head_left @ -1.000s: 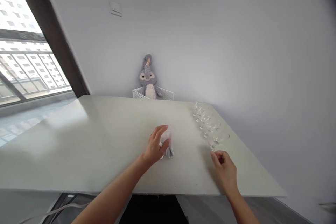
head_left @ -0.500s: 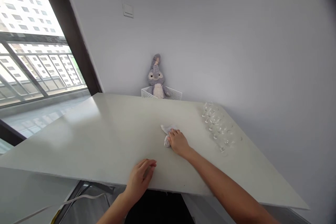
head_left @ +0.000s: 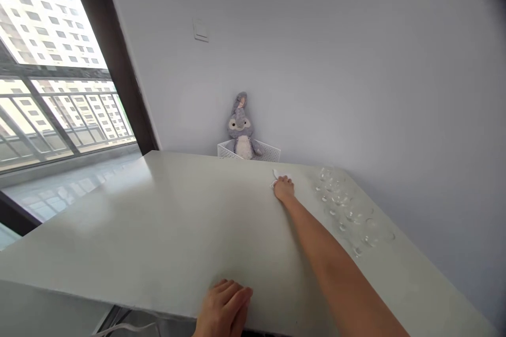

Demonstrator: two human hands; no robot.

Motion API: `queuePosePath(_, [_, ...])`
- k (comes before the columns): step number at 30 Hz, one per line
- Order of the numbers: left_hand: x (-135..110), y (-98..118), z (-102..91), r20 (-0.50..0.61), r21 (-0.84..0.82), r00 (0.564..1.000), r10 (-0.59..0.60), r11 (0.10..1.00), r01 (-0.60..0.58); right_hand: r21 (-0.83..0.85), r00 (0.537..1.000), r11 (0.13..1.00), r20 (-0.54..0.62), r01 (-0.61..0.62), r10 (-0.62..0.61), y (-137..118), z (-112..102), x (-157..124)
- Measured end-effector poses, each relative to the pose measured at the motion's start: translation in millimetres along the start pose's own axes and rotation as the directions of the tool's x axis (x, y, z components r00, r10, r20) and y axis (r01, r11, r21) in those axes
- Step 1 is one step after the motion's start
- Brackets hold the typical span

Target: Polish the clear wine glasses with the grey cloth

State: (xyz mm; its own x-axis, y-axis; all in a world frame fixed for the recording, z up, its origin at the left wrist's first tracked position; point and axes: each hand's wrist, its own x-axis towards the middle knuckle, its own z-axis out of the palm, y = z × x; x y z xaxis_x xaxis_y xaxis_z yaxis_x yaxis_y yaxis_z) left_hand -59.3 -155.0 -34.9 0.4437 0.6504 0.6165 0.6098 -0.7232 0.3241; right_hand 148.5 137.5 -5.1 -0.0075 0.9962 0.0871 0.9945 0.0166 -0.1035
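Stretched far forward, my right hand point(head_left: 284, 188) presses a crumpled white cloth point(head_left: 275, 173) onto the pale table point(head_left: 177, 231). The fingers are closed over the cloth, which is mostly hidden beneath them. My left hand point(head_left: 223, 308) rests on the near edge of the tabletop, fingers loosely curled together, holding nothing that I can see. To the right of my right hand stands a cluster of several clear glasses point(head_left: 342, 202), transparent and hard to separate from one another.
Behind the far table edge, a grey plush rabbit point(head_left: 242, 131) sits in a white perforated basket point(head_left: 271, 154) against the wall. At the left are a dark door frame point(head_left: 114, 52) and a balcony railing. A white cable point(head_left: 126, 327) hangs below the near edge.
My right hand has slid the cloth forward and to the right, toward the far edge. My left hand appears lower in view with fingers drawn closer together. The camera view has shifted.
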Motion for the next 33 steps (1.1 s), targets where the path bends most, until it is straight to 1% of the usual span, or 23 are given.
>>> queuePosePath(2, [0, -1, 1.0, 0.005, 0.012, 1.0, 0.025, 1.0, -0.025, 0.022, 0.994, 0.994, 0.028, 0.106, -0.107, -38, 3, 3])
queuePosePath(3, [1, -2, 1.1, 0.015, 0.019, 1.0, 0.022, 1.0, -0.023, 0.037, 0.983, 0.983, 0.04, 0.179, -0.18, -60, 6, 1])
queuePosePath(4, [1, -1, 1.0, 0.024, 0.023, 1.0, 0.017, 1.0, -0.017, 0.054, 0.964, 0.965, 0.047, 0.258, -0.261, -83, 8, -4])
queuePosePath(6, [3, -1, 0.1, 0.047, 0.026, 0.999, -0.006, 1.0, 0.004, 0.092, 0.902, 0.902, 0.057, 0.421, -0.427, -126, 14, -23])
queuePosePath(8, [3, 0, -0.9, 0.067, 0.026, 0.997, -0.026, 0.999, 0.024, 0.129, 0.814, 0.814, 0.065, 0.566, -0.577, -159, 19, -51])
queuePosePath(9, [3, 1, -1.3, 0.07, 0.025, 0.997, -0.027, 0.999, 0.025, 0.147, 0.766, 0.766, 0.067, 0.626, -0.639, -169, 21, -68])
queuePosePath(10, [2, 1, -1.5, 0.068, 0.026, 0.998, -0.02, 0.999, 0.019, 0.165, 0.698, 0.696, 0.056, 0.699, -0.714, -174, 23, -86])
queuePosePath(11, [1, 2, -1.5, 0.063, 0.028, 0.998, -0.008, 1.0, 0.006, 0.177, 0.601, 0.595, 0.025, 0.784, -0.799, -173, 23, -103])
queuePosePath(12, [-1, 2, -1.5, 0.057, 0.031, 0.998, 0.012, 0.999, -0.013, 0.181, 0.522, 0.51, -0.021, 0.841, -0.853, -167, 23, -120])
queuePosePath(13, [-3, 2, -1.4, 0.053, 0.033, 0.998, 0.033, 0.999, -0.035, 0.179, 0.463, 0.445, -0.07, 0.877, -0.884, -157, 22, -137])
queuePosePath(14, [-5, 3, -1.3, 0.051, 0.033, 0.997, 0.053, 0.998, -0.055, 0.177, 0.432, 0.411, -0.104, 0.894, -0.896, -143, 19, -152])
queuePosePath(15, [-7, 3, -1.3, 0.054, 0.031, 0.996, 0.067, 0.997, -0.069, 0.181, 0.436, 0.412, -0.122, 0.893, -0.892, -125, 15, -165])
queuePosePath(16, [-8, 3, -1.4, 0.057, 0.026, 0.995, 0.077, 0.997, -0.079, 0.189, 0.453, 0.427, -0.124, 0.884, -0.883, -106, 11, -178])
queuePosePath(18, [-10, 3, -1.6, 0.061, 0.018, 0.994, 0.086, 0.996, -0.087, 0.215, 0.527, 0.498, -0.105, 0.84, -0.843, -63, 1, -201])
queuePosePath(19, [-10, 3, -1.8, 0.063, 0.016, 0.994, 0.089, 0.996, -0.091, 0.224, 0.58, 0.551, -0.093, 0.804, -0.809, -40, -4, -213])
queuePosePath(20, [-9, 3, -1.9, 0.063, 0.017, 0.993, 0.097, 0.995, -0.098, 0.229, 0.613, 0.585, -0.07, 0.778, -0.787, -18, -8, -224])
queuePosePath(22, [-8, 2, -2.2, 0.062, 0.021, 0.991, 0.121, 0.992, -0.123, 0.217, 0.71, 0.687, -0.044, 0.693, -0.703, 25, -12, -247])
queuePosePath(24, [-5, 1, -2.2, 0.06, 0.024, 0.987, 0.147, 0.989, -0.149, 0.177, 0.816, 0.8, -0.037, 0.574, -0.577, 63, -12, -268])
queuePosePath(26, [-3, 0, -1.7, 0.056, 0.03, 0.984, 0.169, 0.985, -0.171, 0.119, 0.902, 0.895, -0.047, 0.431, -0.429, 92, -8, -282])
queuePosePath(27, [-2, 0, -1.2, 0.055, 0.033, 0.982, 0.181, 0.983, -0.183, 0.093, 0.93, 0.926, -0.051, 0.367, -0.363, 103, -5, -284])
queuePosePath(29, [0, -2, 0.6, 0.057, 0.046, 0.978, 0.203, 0.978, -0.205, 0.056, 0.959, 0.959, -0.055, 0.279, -0.277, 116, 1, -279])
queuePosePath(31, [0, -4, 3.4, 0.061, 0.066, 0.975, 0.213, 0.974, -0.217, 0.038, 0.966, 0.966, -0.052, 0.255, -0.253, 117, 5, -258])
queuePosePath(33, [-2, -7, 6.6, 0.059, 0.096, 0.975, 0.212, 0.971, -0.217, 0.03, 0.961, 0.96, -0.038, 0.277, -0.276, 107, 7, -224])
